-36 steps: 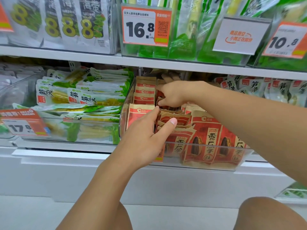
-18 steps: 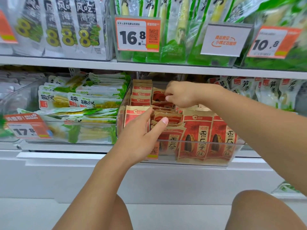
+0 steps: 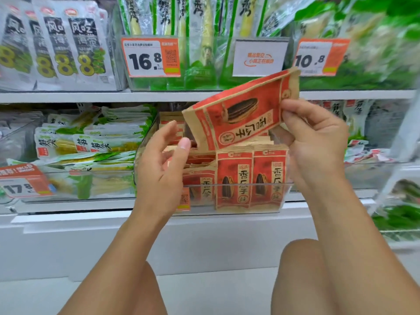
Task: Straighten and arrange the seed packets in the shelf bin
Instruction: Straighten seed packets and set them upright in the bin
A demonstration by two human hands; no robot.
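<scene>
Holding one seed packet point(image 3: 238, 117) tilted above the bin point(image 3: 227, 186), right hand point(image 3: 318, 142) pinching its top edge. Left hand point(image 3: 163, 164) relaxed, fingers loose, holding nothing, by bin's left side. Front-right packets upright; left stack messy, so approx half left.

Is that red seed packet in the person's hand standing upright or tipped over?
Tipped. The right hand pinches the seed packet above the bin, its printing running sideways.

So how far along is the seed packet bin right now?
Done: two front packets stand upright in the clear bin. In hand: right hand pinches a lifted packet, tilted above; left hand open beside. Left: slumped packets front-left need straightening.
</scene>
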